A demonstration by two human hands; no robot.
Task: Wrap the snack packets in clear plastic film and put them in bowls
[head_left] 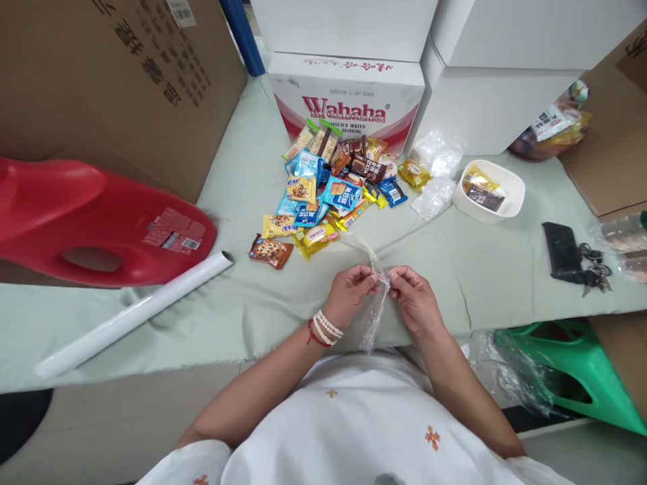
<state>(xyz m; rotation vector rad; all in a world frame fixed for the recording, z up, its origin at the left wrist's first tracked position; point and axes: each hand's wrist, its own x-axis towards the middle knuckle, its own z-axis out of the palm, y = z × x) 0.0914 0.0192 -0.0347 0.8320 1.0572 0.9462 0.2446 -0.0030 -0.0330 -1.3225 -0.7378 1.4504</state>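
Both my hands meet over the near edge of the pale green table (253,296), pinching the top of a clear plastic bag (375,316) that hangs down between them. My left hand (351,291), with bead bracelets on the wrist, grips the bag's left side. My right hand (414,296) grips its right side. A pile of several wrapped snacks (328,192) lies on the table beyond my hands, apart from them.
A white bowl (510,195) with two packets stands at the right, beside clear bags (437,175). A black phone (561,250) and keys (596,273) lie further right. A red plastic stool (91,222) and white roll (136,313) lie left. Cartons line the back.
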